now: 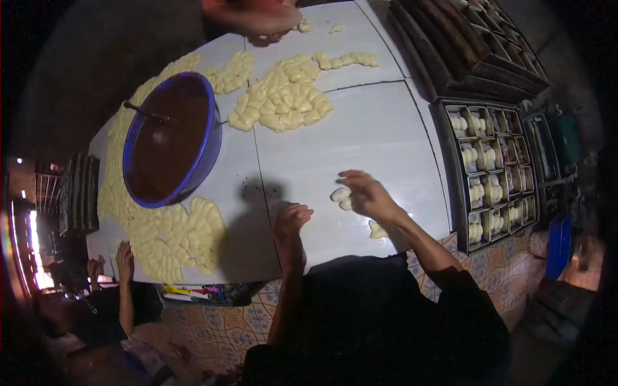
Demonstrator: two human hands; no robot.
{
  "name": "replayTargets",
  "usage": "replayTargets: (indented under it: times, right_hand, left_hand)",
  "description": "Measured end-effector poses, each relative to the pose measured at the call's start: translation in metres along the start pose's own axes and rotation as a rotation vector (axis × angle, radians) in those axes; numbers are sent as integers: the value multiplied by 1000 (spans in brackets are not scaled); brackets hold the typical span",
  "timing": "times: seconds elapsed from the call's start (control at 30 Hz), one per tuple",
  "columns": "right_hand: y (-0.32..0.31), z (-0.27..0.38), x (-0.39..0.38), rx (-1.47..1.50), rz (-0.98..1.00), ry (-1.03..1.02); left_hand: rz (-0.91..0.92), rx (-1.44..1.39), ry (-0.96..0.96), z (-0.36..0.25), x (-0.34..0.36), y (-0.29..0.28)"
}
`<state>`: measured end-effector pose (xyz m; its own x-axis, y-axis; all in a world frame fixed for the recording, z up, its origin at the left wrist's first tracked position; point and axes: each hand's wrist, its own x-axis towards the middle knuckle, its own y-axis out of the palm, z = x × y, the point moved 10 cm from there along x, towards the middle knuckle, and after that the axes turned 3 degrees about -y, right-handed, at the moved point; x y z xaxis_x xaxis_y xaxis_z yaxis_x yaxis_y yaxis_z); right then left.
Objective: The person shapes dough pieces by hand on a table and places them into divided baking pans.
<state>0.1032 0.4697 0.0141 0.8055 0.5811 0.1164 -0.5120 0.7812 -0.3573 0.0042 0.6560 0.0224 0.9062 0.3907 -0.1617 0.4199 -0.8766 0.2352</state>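
Observation:
My left hand (291, 220) hovers at the near middle of the white table (344, 132), fingers loosely bent and apart, nothing visible in it. To its right, my right hand (367, 193) is open, fingers spread over and beside two small pale dough lumps (341, 198); contact is unclear. A flattened dough scrap (377, 229) lies by my right wrist. Further back sits a large pile of cut dough pieces (283, 96), with another spread of pieces (174, 238) at the near left.
A blue bowl of brown mixture (166, 148) holds a utensil. Metal moulds with dough (489, 174) and stacked trays (444, 45) line the right. Another person's hand (124, 257) rests at the left edge; another person (251, 16) is at the far side. A crate (206, 293) sits below.

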Motion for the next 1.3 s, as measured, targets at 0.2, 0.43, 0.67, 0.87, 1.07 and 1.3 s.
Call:
replayTargets:
  times: [0.2, 0.43, 0.67, 0.87, 1.07, 1.3]
  right_hand:
    - [14, 27, -97, -722, 437, -129]
    - [-21, 34, -66, 342, -181, 158]
    - [17, 70, -32, 352, -309, 114]
    - [34, 111, 0, 218, -93, -186]
    - [72, 70, 24, 664, 198, 64]
    - [72, 49, 37, 516, 11, 12]
  left_hand:
    - [-111, -44, -101, 23, -16, -14]
    - [191, 194, -72, 15, -27, 50]
    - [1, 231, 159, -11, -29, 49]
    - [288, -473, -205, 0, -21, 64]
    - [545, -1090, -299, -27, -4, 62]
    - [-178, 647, 263, -168, 210, -122]
